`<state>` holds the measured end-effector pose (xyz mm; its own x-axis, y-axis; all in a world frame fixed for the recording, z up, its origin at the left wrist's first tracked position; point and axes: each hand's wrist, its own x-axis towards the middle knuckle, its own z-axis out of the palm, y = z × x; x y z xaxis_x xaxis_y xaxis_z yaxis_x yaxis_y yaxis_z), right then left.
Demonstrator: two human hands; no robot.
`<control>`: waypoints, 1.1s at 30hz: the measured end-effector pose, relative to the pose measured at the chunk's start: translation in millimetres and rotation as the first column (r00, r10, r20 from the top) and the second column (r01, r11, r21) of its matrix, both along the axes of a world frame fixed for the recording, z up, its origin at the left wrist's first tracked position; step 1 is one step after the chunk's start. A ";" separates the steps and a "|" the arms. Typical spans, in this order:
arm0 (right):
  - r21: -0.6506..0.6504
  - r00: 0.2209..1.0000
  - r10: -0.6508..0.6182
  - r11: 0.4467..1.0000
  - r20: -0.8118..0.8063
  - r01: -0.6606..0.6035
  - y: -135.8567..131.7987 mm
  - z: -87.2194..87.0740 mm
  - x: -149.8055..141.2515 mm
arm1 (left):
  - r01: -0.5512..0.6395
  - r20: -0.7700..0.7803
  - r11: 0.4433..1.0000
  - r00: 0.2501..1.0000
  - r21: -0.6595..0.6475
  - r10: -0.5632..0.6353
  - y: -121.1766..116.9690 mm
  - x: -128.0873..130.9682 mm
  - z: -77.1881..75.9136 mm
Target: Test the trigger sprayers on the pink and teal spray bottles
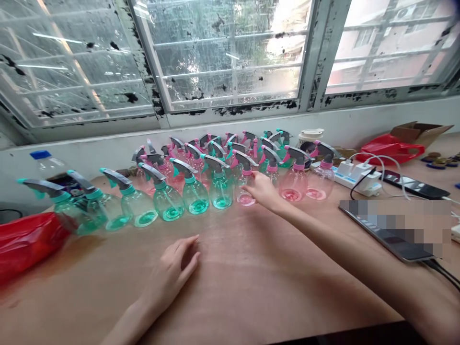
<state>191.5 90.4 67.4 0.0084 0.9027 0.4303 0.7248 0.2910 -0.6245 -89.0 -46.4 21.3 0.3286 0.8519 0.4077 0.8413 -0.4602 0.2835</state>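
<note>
Several clear spray bottles with grey triggers stand in rows on the wooden table (pixel 251 278), green ones (pixel 194 191) to the left, pink ones (pixel 296 184) to the right. My right hand (pixel 264 191) reaches forward and grips a pink spray bottle (pixel 246 184) in the front row, next to the last green one (pixel 220 189). My left hand (pixel 172 273) rests flat on the table in front of the rows, fingers stretched out, holding nothing.
A red plastic bag (pixel 25 242) lies at the left edge, a water bottle (pixel 46 165) behind it. At the right are a white power strip (pixel 354 175) with cables, a phone (pixel 413 184), a tablet (pixel 388 235), a red bag (pixel 391 148) and a cardboard box (pixel 420 132). Windows run behind.
</note>
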 end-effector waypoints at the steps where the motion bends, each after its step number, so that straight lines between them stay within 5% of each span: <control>1: -0.008 1.000 0.007 1.000 0.008 -0.007 -2.7 0.5 1.3 | -0.006 0.018 1.000 1.000 -0.010 0.006 -0.5 1.5 1.3; 10: -0.084 0.990 0.070 0.995 0.123 -0.060 -62.8 8.0 20.7 | 0.114 0.131 0.983 0.987 -0.142 -0.096 14.0 52.4 15.6; 19: -0.113 0.974 0.191 0.978 0.119 -0.178 -135.0 11.7 50.2 | 0.231 0.154 0.958 0.966 -0.171 -0.206 13.5 119.5 12.2; 25: -0.126 0.950 0.300 0.943 -0.086 -0.309 -130.4 22.0 65.1 | 0.287 0.201 0.946 0.946 -0.154 -0.254 11.7 137.7 7.2; 30: -0.098 0.780 0.462 0.832 -0.423 -0.546 -111.4 23.8 59.8 | 0.369 0.256 0.915 0.911 -0.161 -0.322 14.4 143.2 10.8; 33: -0.029 0.710 0.531 0.792 -0.463 -0.610 -105.4 20.8 54.7 | 0.409 0.254 0.895 0.898 -0.177 -0.360 17.0 138.4 11.5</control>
<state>246.3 -15.0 88.3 -0.3939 0.8494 0.3513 0.1181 0.4258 -0.8971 49.4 -29.4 32.8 0.5766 0.7514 0.3208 0.5206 -0.6406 0.5645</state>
